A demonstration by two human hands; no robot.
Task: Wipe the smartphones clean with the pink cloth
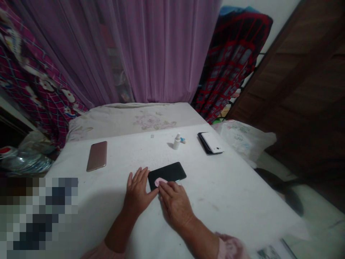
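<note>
A black smartphone (pixel 172 172) lies at a slant on the white tablecloth in front of me, its dark glossy face up. My left hand (pixel 138 190) is at its left end, with the index finger by the upper corner and the thumb along the lower edge, holding it; the other fingers rest spread on the cloth. My right hand (pixel 176 203) presses a small pink cloth (pixel 160 182) onto the phone's lower left part. The fingers cover much of the cloth.
A rose-coloured phone (pixel 97 156) lies at the left. Behind the black phone stands a white spray bottle (pixel 176 141) beside a small blue and white item (pixel 183 140). A white phone (pixel 211 142) sits on a dark one at the right. A plastic bag (pixel 242 140) hangs beyond the table edge.
</note>
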